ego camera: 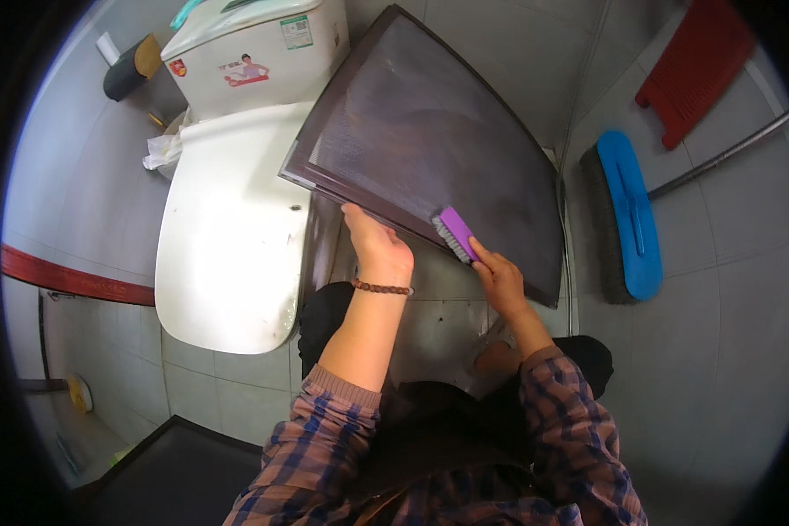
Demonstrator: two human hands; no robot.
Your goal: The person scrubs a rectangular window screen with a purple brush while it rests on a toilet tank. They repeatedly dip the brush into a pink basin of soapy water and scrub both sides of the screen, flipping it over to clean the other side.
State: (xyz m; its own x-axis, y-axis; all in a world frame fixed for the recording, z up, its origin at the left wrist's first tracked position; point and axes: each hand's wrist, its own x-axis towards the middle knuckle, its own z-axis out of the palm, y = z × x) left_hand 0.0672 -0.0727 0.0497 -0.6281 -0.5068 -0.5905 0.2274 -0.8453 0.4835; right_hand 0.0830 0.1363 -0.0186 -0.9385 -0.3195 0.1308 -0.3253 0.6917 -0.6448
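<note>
A dark-framed window screen (434,131) leans at a slant against the tiled wall, its mesh whitish and wet-looking in places. My left hand (381,246), with a brown bead bracelet at the wrist, holds the screen's lower frame edge. The fingers of that hand are partly hidden behind the frame. In my right hand (503,279) is a purple scrub brush (457,227) with pale grey bristles. The brush lies over the lower part of the screen, near its frame; whether the bristles touch the mesh cannot be told.
A white toilet (230,237) with its lid down stands left of the screen. To the right are a blue broom head (631,217) and a red washboard (697,72) by the wall. Another dark framed panel (184,473) lies at lower left. A red strip (72,273) crosses the left side.
</note>
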